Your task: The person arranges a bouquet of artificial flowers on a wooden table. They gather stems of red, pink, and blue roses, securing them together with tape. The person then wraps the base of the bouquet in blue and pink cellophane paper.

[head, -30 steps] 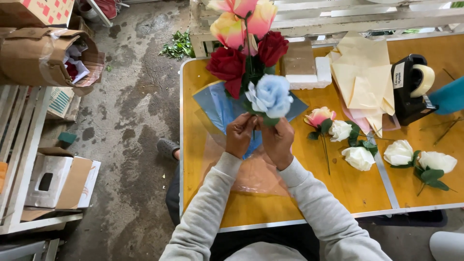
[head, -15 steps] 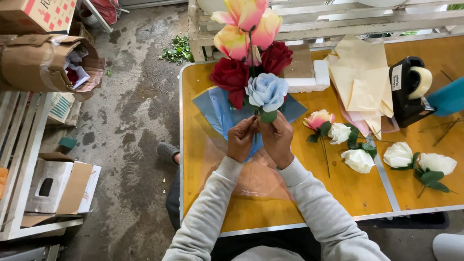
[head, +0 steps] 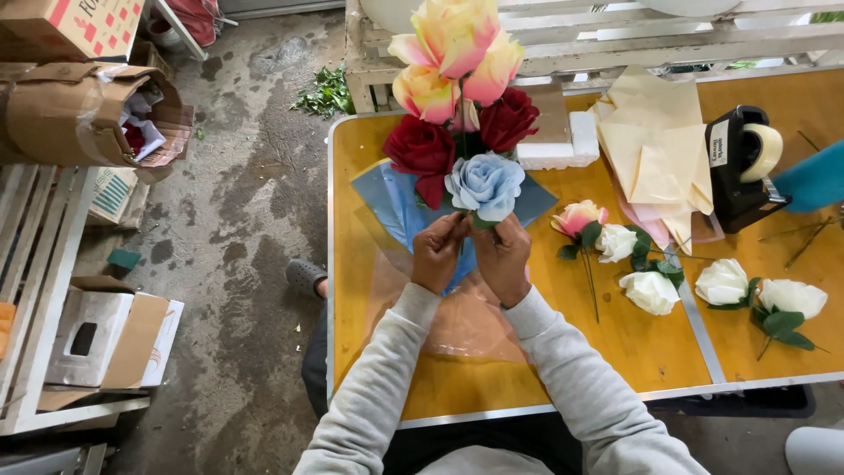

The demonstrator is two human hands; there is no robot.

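My left hand (head: 437,252) and my right hand (head: 503,258) are side by side, both closed around the stems of an artificial bouquet held upright over the yellow table (head: 387,387). The bunch has a pale blue rose (head: 484,185) lowest, two dark red roses (head: 419,148) behind it, and pink-and-yellow roses (head: 450,46) on top. Under the hands lie blue wrapping paper (head: 393,204) and a clear plastic sheet (head: 466,325). The stems are hidden inside my fists.
Loose white roses (head: 721,281) and a pink rose (head: 577,216) lie on the table to the right. Cream paper sheets (head: 655,141) and a black tape dispenser (head: 743,167) sit at the back right. Cardboard boxes (head: 83,110) and white pallets stand left on the concrete floor.
The bouquet has been lifted and stood more upright, with the blooms nearer the camera. Both hands keep their hold on the stems.
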